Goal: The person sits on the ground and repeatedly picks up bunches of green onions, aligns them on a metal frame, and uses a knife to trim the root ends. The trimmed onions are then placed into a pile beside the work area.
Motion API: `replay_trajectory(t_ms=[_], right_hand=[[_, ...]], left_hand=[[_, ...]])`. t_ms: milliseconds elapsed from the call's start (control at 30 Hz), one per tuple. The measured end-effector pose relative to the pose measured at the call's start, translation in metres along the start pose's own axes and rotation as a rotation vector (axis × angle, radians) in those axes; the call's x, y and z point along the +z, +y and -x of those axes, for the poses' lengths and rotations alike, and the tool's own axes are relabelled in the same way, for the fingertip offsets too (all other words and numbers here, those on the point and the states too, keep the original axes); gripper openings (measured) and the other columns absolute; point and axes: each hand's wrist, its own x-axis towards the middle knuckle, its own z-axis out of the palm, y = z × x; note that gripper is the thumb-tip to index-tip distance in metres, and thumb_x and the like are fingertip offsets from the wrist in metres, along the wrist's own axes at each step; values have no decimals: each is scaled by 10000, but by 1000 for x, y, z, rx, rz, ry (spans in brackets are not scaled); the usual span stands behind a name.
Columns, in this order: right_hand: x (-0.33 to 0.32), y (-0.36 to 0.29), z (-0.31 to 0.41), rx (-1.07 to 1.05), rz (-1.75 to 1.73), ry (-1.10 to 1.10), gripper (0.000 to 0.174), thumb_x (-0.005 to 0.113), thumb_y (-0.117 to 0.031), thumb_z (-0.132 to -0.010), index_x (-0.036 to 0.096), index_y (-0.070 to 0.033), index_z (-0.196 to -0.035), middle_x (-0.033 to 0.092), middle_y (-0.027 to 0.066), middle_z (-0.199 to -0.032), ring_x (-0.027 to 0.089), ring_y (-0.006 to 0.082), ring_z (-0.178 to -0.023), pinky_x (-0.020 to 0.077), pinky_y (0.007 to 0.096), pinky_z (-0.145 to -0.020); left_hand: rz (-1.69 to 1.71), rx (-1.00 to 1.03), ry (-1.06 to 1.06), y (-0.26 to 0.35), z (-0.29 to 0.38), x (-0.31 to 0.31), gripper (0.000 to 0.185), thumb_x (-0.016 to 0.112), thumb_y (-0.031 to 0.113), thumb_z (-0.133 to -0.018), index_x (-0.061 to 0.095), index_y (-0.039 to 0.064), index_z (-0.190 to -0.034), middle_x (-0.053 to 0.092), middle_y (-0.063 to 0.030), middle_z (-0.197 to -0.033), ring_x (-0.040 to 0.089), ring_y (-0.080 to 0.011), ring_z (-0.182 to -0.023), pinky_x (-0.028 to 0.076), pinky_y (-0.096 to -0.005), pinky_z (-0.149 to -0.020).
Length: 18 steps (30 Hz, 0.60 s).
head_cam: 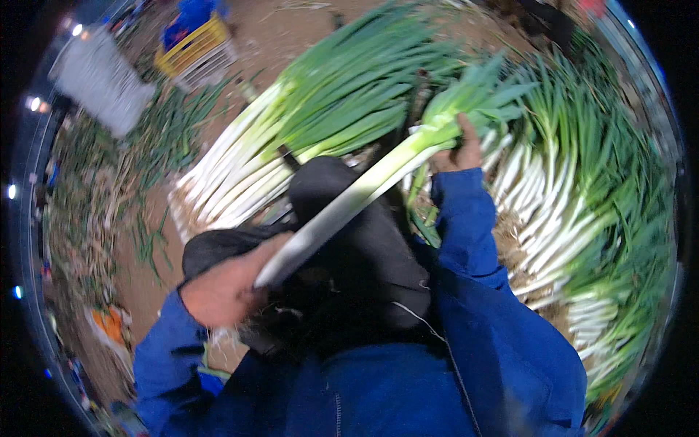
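A thick long green onion (355, 199) lies slantwise across my lap, above my dark trousers. Its white root end is in my left hand (226, 284), which is blurred. Farther up, where the white shaft turns to green leaves, my right hand (461, 145) grips the stalk. Torn or folded leaf layers show near that hand. In front of my knees rests a large pile of long green onions (246, 158), white ends to the left and leaves pointing up and right. Dark upright bars (288, 157) stand against this pile.
More green onions (551, 207) lie in rows along my right side. Cut leaves and trimmings (131, 158) litter the ground on the left. A yellow plastic crate (194, 46) and a pale, full sack (104, 76) stand at the far left.
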Motion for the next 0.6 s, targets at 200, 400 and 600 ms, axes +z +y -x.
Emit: replay_trajectory(t_ms=[200, 400, 600], right_hand=[[98, 36, -1, -46, 185, -368, 365, 655, -261, -934, 619, -15, -1200, 679, 156, -1160, 666, 263, -1032, 578, 393, -830], [115, 100, -53, 245, 395, -467, 354, 704, -181, -905, 596, -9, -1195, 651, 188, -1157, 670, 320, -1024, 643, 410, -778], [21, 198, -62, 390, 619, -42, 385, 662, -229, -939, 577, -2, -1237, 658, 188, -1170, 669, 352, -1032, 615, 480, -872]], left_hand=[[-338, -64, 521, -52, 21, -49, 326, 725, 243, -883, 658, 19, -1112, 684, -240, -987, 679, -397, -922, 532, -441, -828], [-278, -245, 766, -195, 5, -71, 368, 704, 297, -899, 652, 14, -1129, 680, -242, -998, 667, -396, -944, 508, -457, -834], [-206, -467, 502, -359, -24, 1, 505, 760, 310, -824, 648, 41, -1237, 668, -229, -1128, 623, -415, -1094, 490, -447, -946]])
